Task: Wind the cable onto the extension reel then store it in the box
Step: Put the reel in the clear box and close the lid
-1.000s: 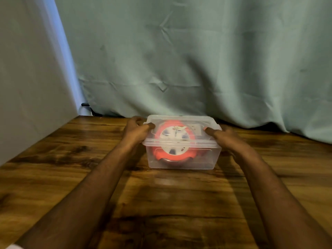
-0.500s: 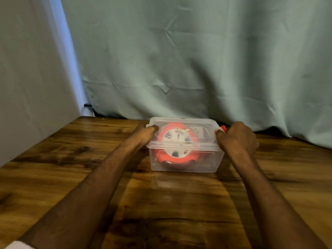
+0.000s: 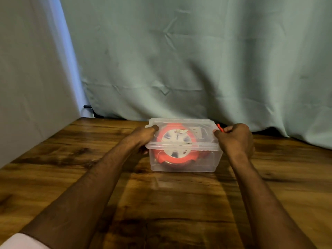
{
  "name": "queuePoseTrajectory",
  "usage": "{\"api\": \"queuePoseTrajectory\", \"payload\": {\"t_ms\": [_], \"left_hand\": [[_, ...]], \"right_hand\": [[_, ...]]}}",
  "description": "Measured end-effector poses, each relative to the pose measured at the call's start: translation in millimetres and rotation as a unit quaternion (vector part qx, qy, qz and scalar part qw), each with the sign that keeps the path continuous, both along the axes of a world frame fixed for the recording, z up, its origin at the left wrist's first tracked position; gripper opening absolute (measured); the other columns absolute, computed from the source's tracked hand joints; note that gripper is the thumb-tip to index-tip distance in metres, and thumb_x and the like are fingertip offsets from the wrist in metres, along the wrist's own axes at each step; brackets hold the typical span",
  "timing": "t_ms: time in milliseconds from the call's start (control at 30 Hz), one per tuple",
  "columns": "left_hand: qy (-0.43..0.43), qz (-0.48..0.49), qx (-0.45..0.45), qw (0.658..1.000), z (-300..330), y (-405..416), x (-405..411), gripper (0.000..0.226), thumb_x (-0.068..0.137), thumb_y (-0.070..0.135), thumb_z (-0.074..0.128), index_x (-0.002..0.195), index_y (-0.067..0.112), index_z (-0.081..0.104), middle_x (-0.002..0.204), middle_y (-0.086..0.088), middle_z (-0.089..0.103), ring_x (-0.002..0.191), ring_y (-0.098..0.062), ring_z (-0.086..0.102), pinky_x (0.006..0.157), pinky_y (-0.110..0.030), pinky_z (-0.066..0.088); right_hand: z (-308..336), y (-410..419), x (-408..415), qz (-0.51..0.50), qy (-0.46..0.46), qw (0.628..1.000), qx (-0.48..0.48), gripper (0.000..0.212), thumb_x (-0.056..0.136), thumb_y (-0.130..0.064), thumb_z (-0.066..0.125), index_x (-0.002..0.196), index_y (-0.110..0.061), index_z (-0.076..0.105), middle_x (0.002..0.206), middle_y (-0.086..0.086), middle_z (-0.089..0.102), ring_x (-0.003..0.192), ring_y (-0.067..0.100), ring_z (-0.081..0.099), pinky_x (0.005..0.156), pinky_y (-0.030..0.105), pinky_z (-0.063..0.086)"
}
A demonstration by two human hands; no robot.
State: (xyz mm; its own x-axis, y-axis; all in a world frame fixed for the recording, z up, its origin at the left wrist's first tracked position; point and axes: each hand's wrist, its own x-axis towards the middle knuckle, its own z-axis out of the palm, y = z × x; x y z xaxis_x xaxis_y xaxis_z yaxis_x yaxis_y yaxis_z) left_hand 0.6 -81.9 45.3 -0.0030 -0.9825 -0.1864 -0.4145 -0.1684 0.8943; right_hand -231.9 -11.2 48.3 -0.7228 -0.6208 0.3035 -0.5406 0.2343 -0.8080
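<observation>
A clear plastic box (image 3: 210,159) stands on the wooden table (image 3: 161,203) near its back edge, with a clear lid (image 3: 181,121) lying on top. Inside it lies the red extension reel (image 3: 177,158) with its white hub. My left hand (image 3: 143,136) grips the box's left end, thumb on the lid's rim. My right hand (image 3: 237,139) is curled around a red latch (image 3: 219,127) at the box's right end.
A pale green curtain (image 3: 197,60) hangs right behind the table. A grey wall panel (image 3: 32,78) borders the table's left side. A small black clip (image 3: 88,106) shows at the curtain's lower left.
My right hand went from lying flat on the lid's right edge to a fist around the red latch. The view shifted slightly; the box stayed in place.
</observation>
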Motion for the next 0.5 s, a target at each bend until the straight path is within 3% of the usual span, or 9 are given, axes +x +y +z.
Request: {"api": "queuePoseTrajectory", "payload": {"t_ms": [100, 167, 300, 367, 500], "left_hand": [[0.142, 0.022, 0.050, 0.988, -9, -2, 0, 0.040, 0.093, 0.049, 0.059, 0.109, 0.014, 0.068, 0.099, -0.009, 0.076, 0.083, -0.025, 0.066, 0.063, -0.031, 0.048], [0.163, 0.075, -0.014, 0.984, -12, -7, -3, 0.038, 0.085, 0.042, 0.072, 0.106, 0.011, 0.072, 0.100, -0.009, 0.078, 0.086, -0.027, 0.073, 0.069, -0.036, 0.060], [-0.102, 0.131, -0.181, 0.969, -2, -6, -4, 0.040, 0.086, 0.037, 0.077, 0.104, 0.001, 0.072, 0.099, -0.014, 0.073, 0.090, -0.031, 0.071, 0.072, -0.033, 0.054], [-0.166, 0.126, -0.210, 0.955, 3, -4, -4, 0.037, 0.091, 0.033, 0.072, 0.105, -0.001, 0.069, 0.099, -0.017, 0.071, 0.090, -0.032, 0.068, 0.071, -0.032, 0.049], [-0.241, 0.127, -0.266, 0.925, 6, 0, -10, 0.023, 0.093, 0.021, 0.069, 0.086, -0.002, 0.071, 0.086, -0.015, 0.072, 0.069, -0.025, 0.060, 0.062, -0.027, 0.040]], "right_hand": [[0, 3, -1, 0.001, 0.021, 1.000, 0.001, 0.032, 0.088, -0.035, 0.080, 0.067, -0.025, 0.058, 0.075, 0.000, 0.065, 0.076, 0.025, 0.060, 0.073, 0.037, 0.053], [-1, 4, -1, 0.007, 0.026, 1.000, -0.003, 0.035, 0.088, -0.036, 0.080, 0.065, -0.025, 0.056, 0.073, 0.000, 0.064, 0.075, 0.026, 0.061, 0.074, 0.039, 0.054], [-2, 5, 0, 0.007, 0.029, 1.000, 0.003, 0.032, 0.088, -0.039, 0.080, 0.069, -0.026, 0.057, 0.078, -0.001, 0.068, 0.080, 0.026, 0.066, 0.078, 0.044, 0.058], [-1, 6, 1, 0.004, 0.034, 0.999, 0.012, 0.035, 0.089, -0.039, 0.079, 0.068, -0.025, 0.056, 0.074, -0.002, 0.064, 0.077, 0.025, 0.062, 0.075, 0.040, 0.054], [-3, 3, -4, 0.004, 0.056, 0.998, 0.030, 0.037, 0.091, -0.038, 0.079, 0.067, -0.025, 0.054, 0.074, -0.001, 0.059, 0.076, 0.025, 0.058, 0.071, 0.036, 0.046]]}}
